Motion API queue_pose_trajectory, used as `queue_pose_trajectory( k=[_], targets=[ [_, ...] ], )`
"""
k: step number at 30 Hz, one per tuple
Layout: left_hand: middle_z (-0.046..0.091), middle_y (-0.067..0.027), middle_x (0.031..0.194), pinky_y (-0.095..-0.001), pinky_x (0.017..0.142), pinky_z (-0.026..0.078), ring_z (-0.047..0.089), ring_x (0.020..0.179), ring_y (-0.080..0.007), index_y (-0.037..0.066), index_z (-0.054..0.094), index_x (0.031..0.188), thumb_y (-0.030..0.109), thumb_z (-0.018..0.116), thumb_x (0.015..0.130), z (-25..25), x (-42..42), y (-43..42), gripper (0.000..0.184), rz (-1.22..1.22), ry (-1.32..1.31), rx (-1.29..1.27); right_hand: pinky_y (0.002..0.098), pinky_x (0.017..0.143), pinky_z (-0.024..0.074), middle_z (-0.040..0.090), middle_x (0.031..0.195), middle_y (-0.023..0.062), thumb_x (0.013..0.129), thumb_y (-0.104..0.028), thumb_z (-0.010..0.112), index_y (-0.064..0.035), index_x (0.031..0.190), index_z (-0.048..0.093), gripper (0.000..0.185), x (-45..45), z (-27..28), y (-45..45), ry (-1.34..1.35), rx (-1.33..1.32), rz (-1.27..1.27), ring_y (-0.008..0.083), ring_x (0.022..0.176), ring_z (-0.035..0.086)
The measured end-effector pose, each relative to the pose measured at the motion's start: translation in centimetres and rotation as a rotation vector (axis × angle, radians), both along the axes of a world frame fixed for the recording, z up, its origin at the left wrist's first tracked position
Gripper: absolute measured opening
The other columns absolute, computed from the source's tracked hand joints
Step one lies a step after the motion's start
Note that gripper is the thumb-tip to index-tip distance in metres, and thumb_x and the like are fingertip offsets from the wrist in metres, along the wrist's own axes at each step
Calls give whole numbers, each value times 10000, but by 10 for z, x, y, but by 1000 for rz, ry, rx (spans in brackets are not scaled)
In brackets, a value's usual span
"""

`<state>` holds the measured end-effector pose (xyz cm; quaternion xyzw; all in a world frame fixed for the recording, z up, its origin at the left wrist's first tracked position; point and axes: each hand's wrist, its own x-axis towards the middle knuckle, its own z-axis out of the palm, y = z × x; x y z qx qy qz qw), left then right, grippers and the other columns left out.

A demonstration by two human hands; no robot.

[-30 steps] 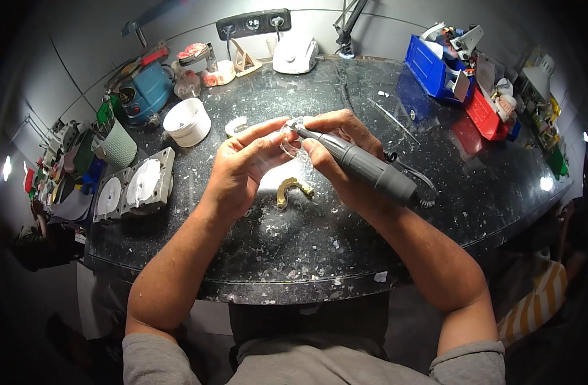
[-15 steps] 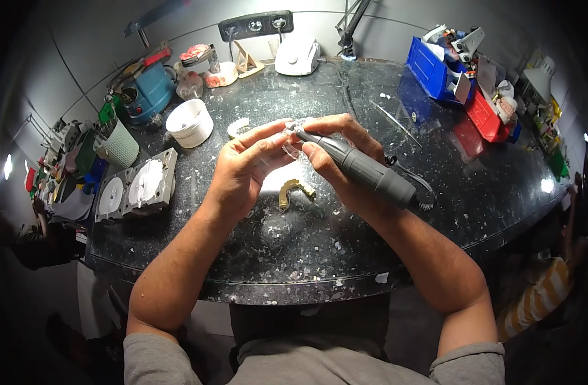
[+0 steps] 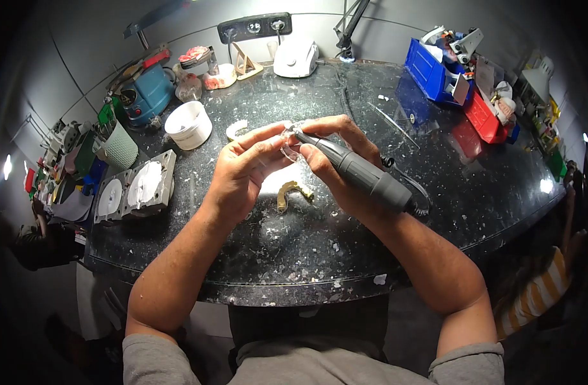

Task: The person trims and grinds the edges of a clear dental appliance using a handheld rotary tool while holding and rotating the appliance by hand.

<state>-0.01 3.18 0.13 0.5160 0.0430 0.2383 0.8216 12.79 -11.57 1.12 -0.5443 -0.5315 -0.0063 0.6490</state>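
In my right hand (image 3: pixel 345 154) is a dark grey rotary handpiece (image 3: pixel 361 173), its tip pointing up and left and its coiled cord trailing to the right. My left hand (image 3: pixel 246 168) pinches a clear, curved plastic dental piece (image 3: pixel 290 151), which touches or nearly touches the handpiece tip; the fingers partly hide it. Below the hands, a yellowish horseshoe-shaped dental arch model (image 3: pixel 284 194) lies on the dark bench. Behind my left fingers sits a paler arch piece (image 3: pixel 235 130), partly covered.
A white tub (image 3: pixel 190 128) and an opened metal flask with white plaster (image 3: pixel 159 192) stand at left. At the back is a white control box (image 3: pixel 296 61). Blue bin (image 3: pixel 428 70) and red bin (image 3: pixel 483 120) stand at right; a thin metal tool (image 3: pixel 396 124) lies nearer. People are at both sides.
Both hands keep nearly the same place, with the handpiece shifted very slightly. The view has moved a little; the striped sleeve at right sits a bit differently.
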Motion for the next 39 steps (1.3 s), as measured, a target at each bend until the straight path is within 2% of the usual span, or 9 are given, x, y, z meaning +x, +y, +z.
queue_pose_trajectory(
  k=[6, 9, 16, 19, 23, 25, 29, 33, 39],
  targets=[
    [684, -164, 1182, -376, 1004, 541, 683, 1081, -219, -51, 553, 1331, 130, 643, 960, -1, 0, 2, 423, 1, -9, -9, 342, 873, 542, 690, 1002, 109, 860, -106, 722, -57, 1052, 652, 210, 4, -3, 2, -181, 33, -31, 223, 979, 681],
    [682, -169, 1185, -380, 1006, 541, 682, 1084, -224, -50, 555, 1326, 125, 644, 956, 0, 0, 0, 419, -6, -7, -7, 340, 866, 545, 691, 1007, 110, 861, -94, 719, -57, 1058, 651, 211, 1, 1, -1, -51, -6, 15, 221, 982, 682],
    [677, -180, 1189, -389, 1015, 536, 681, 1093, -243, -50, 564, 1307, 112, 645, 947, -1, 0, 2, 403, 6, -14, -21, 344, 859, 545, 692, 992, 101, 857, -92, 727, -61, 1057, 650, 216, 1, -1, 1, -40, 12, 14, 224, 979, 681],
    [682, -186, 1174, -392, 1016, 536, 681, 1092, -247, -47, 562, 1303, 112, 646, 946, -1, 1, -1, 400, 11, -22, -19, 346, 865, 540, 694, 993, 91, 858, -95, 727, -64, 1056, 652, 214, 6, -3, 1, -188, 24, -15, 229, 980, 673],
    [673, -177, 1173, -391, 982, 541, 674, 1065, -240, -60, 584, 1278, 80, 694, 906, 0, 0, -1, 412, 2, -39, -74, 345, 865, 535, 688, 1014, 97, 856, -104, 733, -66, 1057, 651, 221, 1, -1, -2, -68, -21, 10, 225, 995, 664],
    [668, -173, 1178, -394, 985, 540, 671, 1069, -242, -63, 584, 1273, 86, 699, 904, 4, 0, -3, 415, 15, -38, -10, 353, 847, 543, 678, 1017, 117, 861, -82, 725, -54, 1059, 647, 215, 6, -7, 2, -144, 57, 16, 241, 949, 682],
    [672, -183, 1181, -427, 998, 538, 674, 1082, -254, -66, 589, 1263, 82, 691, 911, 2, 1, -1, 395, 1, -3, -79, 352, 866, 541, 677, 1024, 124, 855, -78, 729, -51, 1058, 641, 223, 8, -1, 1, -246, 29, -16, 244, 963, 678],
    [675, -185, 1171, -429, 1005, 532, 673, 1083, -256, -65, 586, 1262, 78, 678, 922, 2, -1, -3, 380, 3, -21, -66, 355, 887, 529, 682, 1008, 109, 843, -75, 733, -54, 1052, 641, 229, 2, -1, 2, -127, 26, 1, 241, 1004, 665],
    [663, -154, 1229, -370, 1022, 522, 672, 1097, -215, -41, 562, 1319, 103, 643, 942, 2, 0, -2, 412, -10, 8, -9, 355, 899, 520, 685, 1024, 92, 844, -96, 734, -64, 1049, 653, 224, 3, -1, 1, -191, 27, -20, 236, 1001, 651]
  ],
)
